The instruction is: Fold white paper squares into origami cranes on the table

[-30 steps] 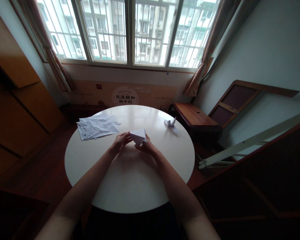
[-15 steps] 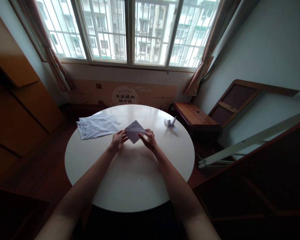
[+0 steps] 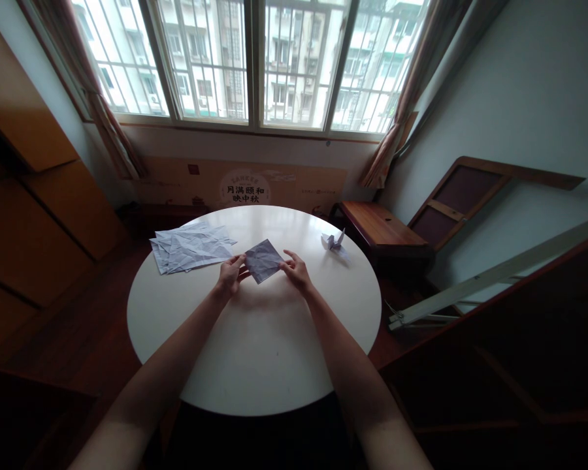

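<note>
A folded square of greyish paper [image 3: 263,261] is held up just above the white table, turned so that it stands on a corner like a diamond. My left hand [image 3: 230,274] pinches its left corner, with the lower fingers behind or beneath it. At the right corner, my right hand [image 3: 296,270] grips the paper between thumb and fingers, one finger lifted off it. Creases show across the paper's face.
The round white table [image 3: 235,378] carries a pile of creased paper sheets [image 3: 191,248] at back left and a folded paper crane [image 3: 335,243] at back right. A wooden stool-like bench [image 3: 385,223] stands beyond the right edge, below the barred window [image 3: 294,72].
The paper has tilted and turned slightly in my hands, and its face looks darker with creases showing. My right thumb has shifted from the paper's front to its right corner.
</note>
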Motion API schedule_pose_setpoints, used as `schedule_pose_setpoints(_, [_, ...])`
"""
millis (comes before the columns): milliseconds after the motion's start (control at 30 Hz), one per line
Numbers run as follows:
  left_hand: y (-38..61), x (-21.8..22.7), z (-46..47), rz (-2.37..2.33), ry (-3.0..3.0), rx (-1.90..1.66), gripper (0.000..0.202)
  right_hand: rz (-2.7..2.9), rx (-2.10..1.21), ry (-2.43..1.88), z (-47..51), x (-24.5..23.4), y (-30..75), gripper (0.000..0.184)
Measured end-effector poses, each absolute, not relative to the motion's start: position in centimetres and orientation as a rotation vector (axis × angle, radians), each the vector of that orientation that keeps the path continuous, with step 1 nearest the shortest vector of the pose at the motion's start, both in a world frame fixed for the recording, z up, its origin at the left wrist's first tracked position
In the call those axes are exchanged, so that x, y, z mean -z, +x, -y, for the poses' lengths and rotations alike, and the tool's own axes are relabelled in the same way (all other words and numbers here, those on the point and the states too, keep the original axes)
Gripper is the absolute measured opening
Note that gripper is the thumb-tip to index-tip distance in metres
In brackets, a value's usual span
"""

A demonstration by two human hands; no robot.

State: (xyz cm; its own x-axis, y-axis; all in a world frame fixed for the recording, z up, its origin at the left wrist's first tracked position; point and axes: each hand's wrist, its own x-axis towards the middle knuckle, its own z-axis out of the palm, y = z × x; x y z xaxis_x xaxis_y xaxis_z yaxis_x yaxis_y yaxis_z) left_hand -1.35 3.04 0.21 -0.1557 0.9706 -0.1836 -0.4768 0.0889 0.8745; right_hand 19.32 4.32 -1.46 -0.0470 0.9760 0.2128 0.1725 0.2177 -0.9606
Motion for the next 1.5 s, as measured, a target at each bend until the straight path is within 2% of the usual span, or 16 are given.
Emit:
schedule_pose_setpoints(100, [-1.4,-0.3,-2.8,-1.092,0.754,-1.417,0.022,1.479,-0.933,-1.178,-4.3,1.3,19.4,0.055])
schedule_pose_setpoints(267, [-1.2,-0.1,-2.1,-1.237,1.384,-1.308,0.055,1.485,-0.705,-1.424,-4.1,0.7,20.1,0.049])
schedule_pose_setpoints(367, [-1.1,-0.1,-1.7,-1.388,1.797,-1.249,0.062,1.542,-0.608,-1.503,-3.8,0.5,20.4,0.037])
schedule_pose_setpoints(433, [-1.1,-0.1,-1.4,-1.402,2.027,-1.175,0.060,1.598,-0.572,-1.538,-3.6,0.4,20.5,0.031])
schedule_pose_setpoints(500, [-0.9,-0.1,-1.1,-1.271,2.166,-1.052,0.050,1.670,-0.549,-1.567,-3.5,0.4,20.3,0.030])
schedule_pose_setpoints(633, [-0.5,0.3,-0.8,-0.943,2.171,-0.919,0.028,1.792,-0.457,-1.617,-3.2,0.5,20.1,0.038])
schedule_pose_setpoints(733, [-0.3,0.6,-0.9,-1.028,2.135,-0.837,0.021,1.806,-0.307,-1.671,-2.9,0.3,20.0,0.044])
schedule_pose_setpoints(900, [-0.9,0.9,-1.4,-1.419,2.276,-0.727,0.033,1.906,-0.285,-1.592,-2.5,-0.1,19.6,0.029])
schedule_pose_setpoints(1133, [-0.9,1.1,-1.5,-1.640,2.325,-0.561,0.045,2.142,-0.412,-1.426,-2.3,0.3,18.6,0.016])
schedule_pose_setpoints(1500, [-0.8,1.0,-1.3,-1.706,2.256,-0.558,0.054,2.050,-0.416,-1.612,-2.4,-0.2,19.3,0.019])
